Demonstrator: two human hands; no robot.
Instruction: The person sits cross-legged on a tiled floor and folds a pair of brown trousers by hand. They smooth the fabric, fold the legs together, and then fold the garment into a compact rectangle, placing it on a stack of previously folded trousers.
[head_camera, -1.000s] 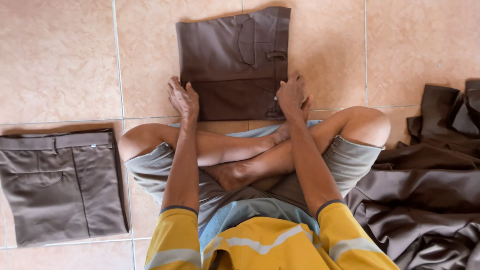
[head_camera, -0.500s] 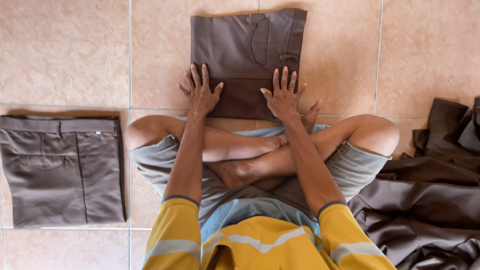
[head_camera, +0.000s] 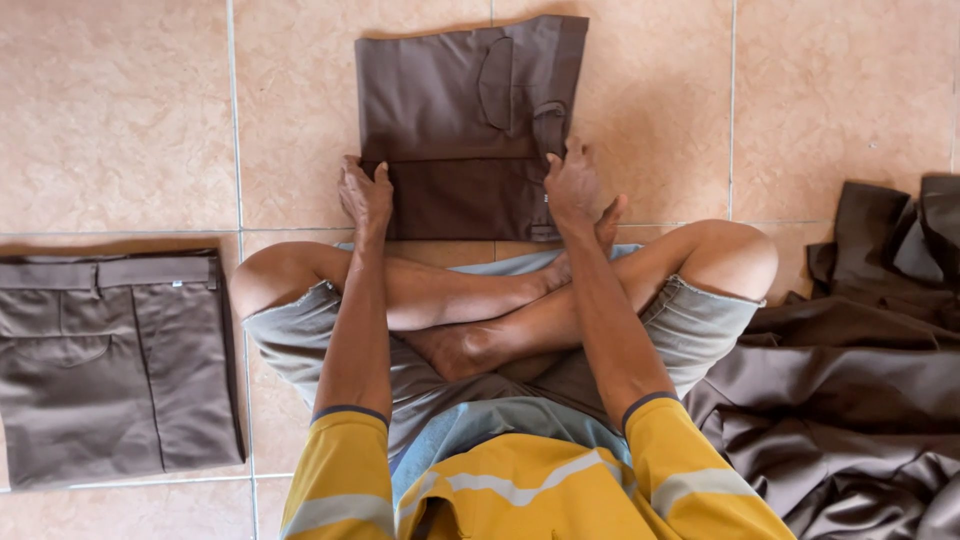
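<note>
A folded pair of brown trousers (head_camera: 460, 110) lies on the tiled floor in front of my crossed legs. My left hand (head_camera: 364, 194) grips its near left edge, fingers curled around the fabric. At the near right edge, beside a belt loop and pocket flap, my right hand (head_camera: 572, 182) pinches the cloth. My arms reach out over my knees; I wear a yellow striped shirt and grey shorts.
A second folded brown garment (head_camera: 110, 360) lies flat on the floor at the left. A loose heap of dark brown cloth (head_camera: 850, 400) sits at the right, against my knee. Beige floor tiles (head_camera: 110, 110) surround everything.
My hands lay flat with spread fingers on the trousers' near part half a second ago. They have now moved to the two side edges and closed on the fabric.
</note>
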